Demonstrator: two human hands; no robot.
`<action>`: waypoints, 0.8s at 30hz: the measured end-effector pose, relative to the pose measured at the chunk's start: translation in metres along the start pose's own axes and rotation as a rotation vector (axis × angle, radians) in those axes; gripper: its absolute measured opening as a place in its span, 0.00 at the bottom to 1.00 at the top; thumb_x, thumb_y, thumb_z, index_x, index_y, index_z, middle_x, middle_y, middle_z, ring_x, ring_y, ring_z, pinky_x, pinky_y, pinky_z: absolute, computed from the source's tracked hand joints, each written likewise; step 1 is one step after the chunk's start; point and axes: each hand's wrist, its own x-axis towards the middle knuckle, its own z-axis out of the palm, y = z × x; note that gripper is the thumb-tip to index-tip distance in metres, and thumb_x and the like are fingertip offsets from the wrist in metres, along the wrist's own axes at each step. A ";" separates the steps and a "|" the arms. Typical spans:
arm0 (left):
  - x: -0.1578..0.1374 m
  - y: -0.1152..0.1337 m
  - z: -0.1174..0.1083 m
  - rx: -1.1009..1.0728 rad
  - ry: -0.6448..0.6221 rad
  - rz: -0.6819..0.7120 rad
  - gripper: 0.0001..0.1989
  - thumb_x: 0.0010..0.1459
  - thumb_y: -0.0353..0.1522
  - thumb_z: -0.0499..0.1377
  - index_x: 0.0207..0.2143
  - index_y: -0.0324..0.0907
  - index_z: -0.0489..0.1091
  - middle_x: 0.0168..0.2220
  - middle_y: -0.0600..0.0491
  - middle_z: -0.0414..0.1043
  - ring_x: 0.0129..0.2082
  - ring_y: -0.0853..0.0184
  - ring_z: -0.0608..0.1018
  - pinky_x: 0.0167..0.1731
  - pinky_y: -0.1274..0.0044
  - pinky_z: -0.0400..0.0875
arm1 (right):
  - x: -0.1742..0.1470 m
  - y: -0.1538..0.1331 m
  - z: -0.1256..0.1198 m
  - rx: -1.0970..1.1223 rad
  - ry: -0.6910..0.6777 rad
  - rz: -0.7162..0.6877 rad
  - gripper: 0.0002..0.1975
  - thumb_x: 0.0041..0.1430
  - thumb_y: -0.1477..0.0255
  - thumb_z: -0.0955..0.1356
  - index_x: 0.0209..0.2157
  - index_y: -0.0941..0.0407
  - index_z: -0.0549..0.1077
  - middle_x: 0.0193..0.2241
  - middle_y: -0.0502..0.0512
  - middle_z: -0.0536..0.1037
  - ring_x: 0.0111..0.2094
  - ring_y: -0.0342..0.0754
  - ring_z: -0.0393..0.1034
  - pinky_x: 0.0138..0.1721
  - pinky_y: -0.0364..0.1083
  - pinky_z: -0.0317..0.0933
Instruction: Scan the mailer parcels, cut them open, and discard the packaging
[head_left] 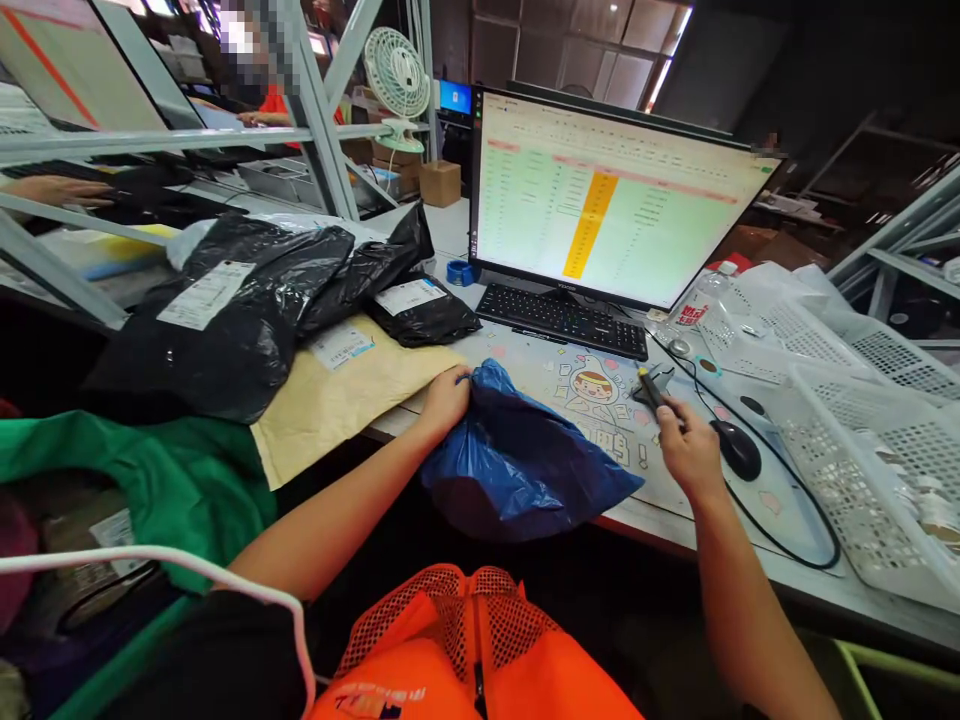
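The left hand [448, 400] is closed on the gathered top of a glossy dark-blue plastic bag [525, 470]; the bag is held at the front edge of the white surface [450, 225], its lower part hanging past the edge. A slim dark tool with a yellow tip [650, 388] is gripped in the right hand [686, 445], fingers curled round it, tip pointed away from the body; tool type can't be told. The right hand is held above the pale cartoon-printed mat [671, 480], just beside the black mouse [736, 450].

Left of the bag: a tan paper envelope [352, 400], partly covered by a large black plastic parcel [255, 335] and a small black plastic parcel [431, 325], both white-labelled. A roll of blue tape [459, 272] is set behind the small one.

Beyond the bag, a black keyboard [562, 318] is placed below a wide black-framed monitor [600, 200]; a table with an orange column is displayed. White perforated plastic baskets [814, 425] are lined up at far right.
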 end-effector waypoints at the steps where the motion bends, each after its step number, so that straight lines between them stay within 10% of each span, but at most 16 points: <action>1: 0.005 0.002 0.002 0.005 -0.011 -0.018 0.13 0.59 0.38 0.56 0.26 0.42 0.75 0.31 0.48 0.79 0.39 0.55 0.79 0.44 0.68 0.74 | -0.004 -0.013 -0.007 0.121 0.032 0.044 0.28 0.66 0.53 0.65 0.54 0.60 0.78 0.34 0.59 0.79 0.27 0.49 0.70 0.30 0.48 0.68; 5: 0.026 0.011 0.017 0.023 -0.001 -0.097 0.19 0.64 0.40 0.53 0.22 0.43 0.70 0.32 0.42 0.79 0.41 0.51 0.78 0.48 0.65 0.70 | -0.051 -0.080 -0.035 0.435 -0.016 0.041 0.25 0.68 0.54 0.67 0.56 0.56 0.78 0.31 0.55 0.77 0.20 0.43 0.64 0.20 0.43 0.59; 11: 0.027 0.026 0.031 -0.083 0.038 -0.087 0.30 0.68 0.55 0.52 0.25 0.42 0.70 0.28 0.48 0.73 0.34 0.59 0.74 0.41 0.71 0.67 | -0.098 -0.140 -0.002 0.214 -0.495 -0.201 0.23 0.72 0.59 0.64 0.60 0.52 0.78 0.39 0.57 0.83 0.41 0.54 0.79 0.46 0.52 0.74; 17: 0.007 0.043 0.019 -0.138 0.348 0.258 0.24 0.75 0.44 0.52 0.25 0.45 0.57 0.24 0.58 0.56 0.29 0.68 0.63 0.34 0.76 0.60 | -0.072 -0.133 0.062 0.046 -0.629 -0.173 0.23 0.71 0.63 0.61 0.60 0.52 0.79 0.44 0.56 0.85 0.45 0.56 0.81 0.51 0.53 0.73; 24: 0.023 0.050 -0.006 -0.209 0.687 0.296 0.23 0.78 0.37 0.50 0.25 0.45 0.55 0.25 0.60 0.52 0.29 0.70 0.59 0.35 0.77 0.58 | -0.074 -0.076 -0.006 -0.107 -0.549 -0.191 0.21 0.71 0.60 0.63 0.55 0.49 0.82 0.42 0.55 0.86 0.38 0.55 0.82 0.40 0.51 0.74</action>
